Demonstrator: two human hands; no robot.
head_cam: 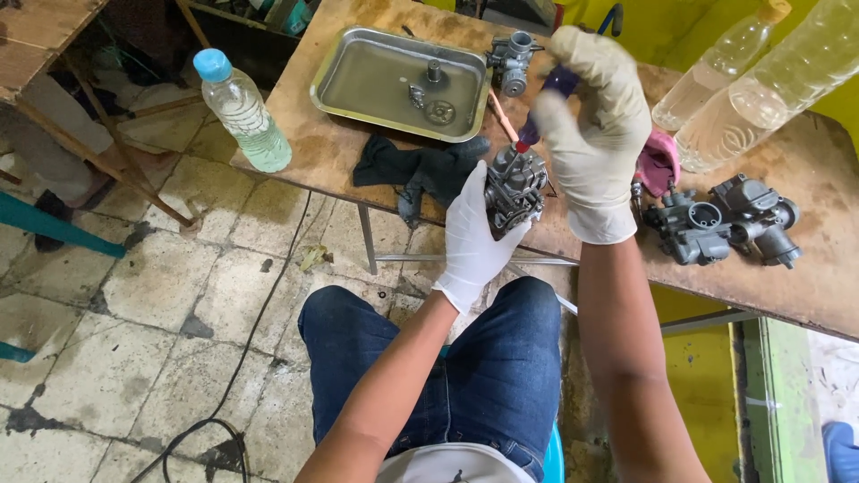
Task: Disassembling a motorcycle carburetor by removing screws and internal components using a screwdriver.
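Gripping a grey carburettor [514, 190] in the gloved left hand [472, 237], fingers wrapped round its lower body, just off the near edge of the wooden table [805, 268] and above the lap. Pinching the dark handle of a screwdriver [540, 114] in the gloved right hand [592, 125], closed around it, shaft pointing down into the top of the carburettor. Lying on the table just behind the held part, a dark cloth [416, 170], reaching toward the near edge. Sitting further back, toward the far edge, a shallow metal tray [358, 76] with small parts inside, and just right of it another small carburettor [512, 63]. Resting toward the right end of the table, two more carburettor bodies [720, 219], with a pink rag [659, 163] between them and the right hand. Standing at the near left corner, a plastic bottle with a blue cap [240, 109]; lying at the far right, two clear bottles [761, 80].
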